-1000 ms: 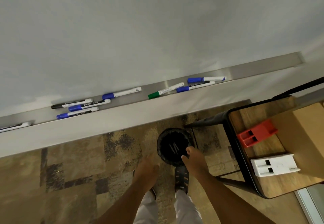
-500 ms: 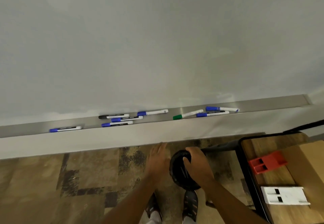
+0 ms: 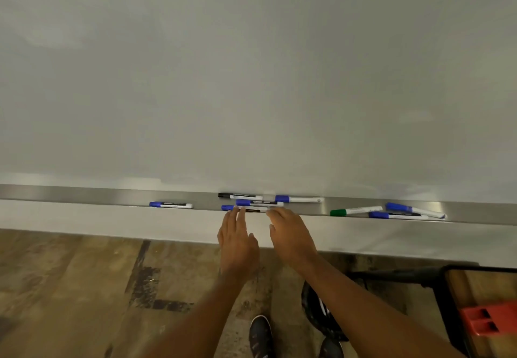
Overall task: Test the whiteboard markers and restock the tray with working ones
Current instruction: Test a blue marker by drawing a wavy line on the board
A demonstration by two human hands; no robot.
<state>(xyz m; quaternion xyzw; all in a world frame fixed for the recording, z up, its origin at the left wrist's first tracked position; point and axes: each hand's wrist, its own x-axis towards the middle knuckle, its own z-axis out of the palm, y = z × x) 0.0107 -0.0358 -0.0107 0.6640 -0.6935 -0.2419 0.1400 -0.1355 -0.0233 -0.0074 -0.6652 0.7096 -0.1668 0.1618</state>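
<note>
The left hand (image 3: 237, 241) and right hand (image 3: 291, 234) are reaching to the front edge of the long silver metal tray (image 3: 84, 194) under the white whiteboard (image 3: 251, 77). The left grip is lying apart, its straight fingers touching the blue-capped white marker (image 3: 228, 207) at that edge. The right grip is also apart, its fingertips resting at the marker's other end. A black-capped marker (image 3: 239, 196) and a green-capped marker (image 3: 355, 211) are lying further along the tray. The barrel print is showing too blurred to read.

Both forearms are extended forward, bare, close together. The left hand (image 3: 237, 243) is held palm down, fingers straight. The right hand (image 3: 291, 235) is held palm down, fingers loosely extended.
</note>
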